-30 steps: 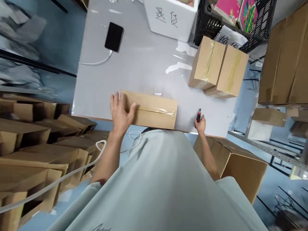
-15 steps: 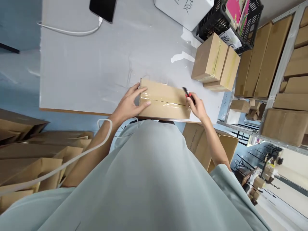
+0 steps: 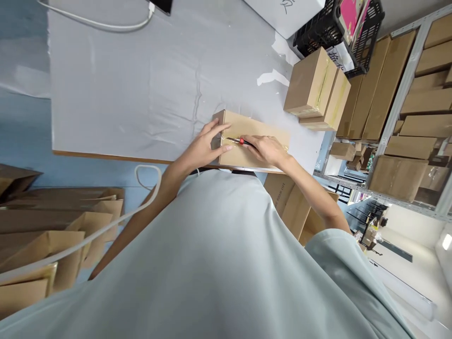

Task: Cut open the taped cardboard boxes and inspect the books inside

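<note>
A taped cardboard box (image 3: 243, 123) lies at the front edge of the grey table (image 3: 123, 94). My left hand (image 3: 208, 143) rests against the box's left end, thumb and fingers spread around its corner. In my right hand (image 3: 266, 148) is a black and red utility knife (image 3: 245, 141), its blade pointing left over the seam on the top of the box, near my left thumb. Whether the blade tip is in the tape cannot be made out.
Two cardboard boxes (image 3: 310, 84) stand at the table's right, by a black crate (image 3: 318, 30) and a white box (image 3: 286, 14). A phone (image 3: 163, 5) with a white cable lies at the back. Open cartons (image 3: 67, 254) stand low at the left; shelves hold boxes at right.
My right hand has moved left with the knife, from the box's right end to near its left end. The view has shifted a little, and the box appears slightly further right.
</note>
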Available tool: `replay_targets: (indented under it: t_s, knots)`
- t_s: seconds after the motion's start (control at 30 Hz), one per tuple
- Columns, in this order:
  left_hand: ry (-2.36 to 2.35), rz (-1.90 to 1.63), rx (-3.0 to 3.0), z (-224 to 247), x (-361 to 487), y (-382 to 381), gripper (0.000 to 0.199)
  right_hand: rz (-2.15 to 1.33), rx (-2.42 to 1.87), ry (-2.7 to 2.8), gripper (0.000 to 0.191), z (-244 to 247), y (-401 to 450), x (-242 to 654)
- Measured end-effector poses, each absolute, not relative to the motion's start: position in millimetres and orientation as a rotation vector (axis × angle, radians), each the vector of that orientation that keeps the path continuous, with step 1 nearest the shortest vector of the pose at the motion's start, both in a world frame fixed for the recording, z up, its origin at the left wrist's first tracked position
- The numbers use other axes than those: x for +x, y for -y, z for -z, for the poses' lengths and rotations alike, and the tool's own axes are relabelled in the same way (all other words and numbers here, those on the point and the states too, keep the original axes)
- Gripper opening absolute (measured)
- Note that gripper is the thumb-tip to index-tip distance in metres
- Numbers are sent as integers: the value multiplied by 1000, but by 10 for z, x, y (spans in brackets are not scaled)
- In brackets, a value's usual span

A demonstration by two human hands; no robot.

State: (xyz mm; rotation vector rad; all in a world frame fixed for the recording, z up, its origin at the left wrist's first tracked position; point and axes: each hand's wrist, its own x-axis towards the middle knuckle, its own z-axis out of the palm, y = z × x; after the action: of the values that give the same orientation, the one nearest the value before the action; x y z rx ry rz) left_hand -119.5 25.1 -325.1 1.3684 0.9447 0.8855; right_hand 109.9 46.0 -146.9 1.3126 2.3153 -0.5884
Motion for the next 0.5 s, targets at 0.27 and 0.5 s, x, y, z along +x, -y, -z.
replay_targets:
  t_s: [0.27, 0.5]
  knots:
    - [-931, -900, 1356, 3275, -1179, -244, 99, 590, 1279, -2330, 51, 1522, -506, 1080]
    - [-968, -885, 1347, 3236, -1198, -235, 102, 568, 1216, -2391, 51, 1603, -603, 1085]
